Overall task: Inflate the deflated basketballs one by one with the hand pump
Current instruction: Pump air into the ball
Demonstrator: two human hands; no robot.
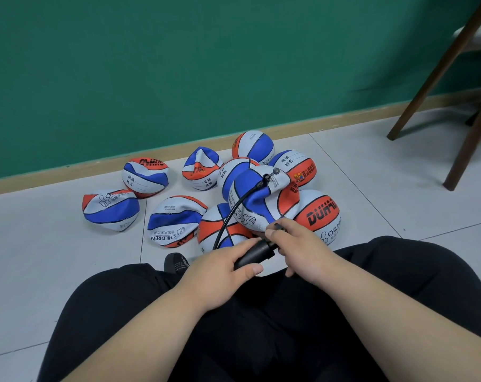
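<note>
Both hands grip the pump (254, 255), left hand (220, 268) on its body, right hand (300, 244) round the handle (278, 226); stroke straight, keeping the needle (265, 177) seated in the ball (261, 208).

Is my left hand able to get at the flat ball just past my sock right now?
Likely yes, once it lets go: the left hand grips the pump, but the flat ball lies uncovered on the floor beyond the sock, with nothing between.
</note>
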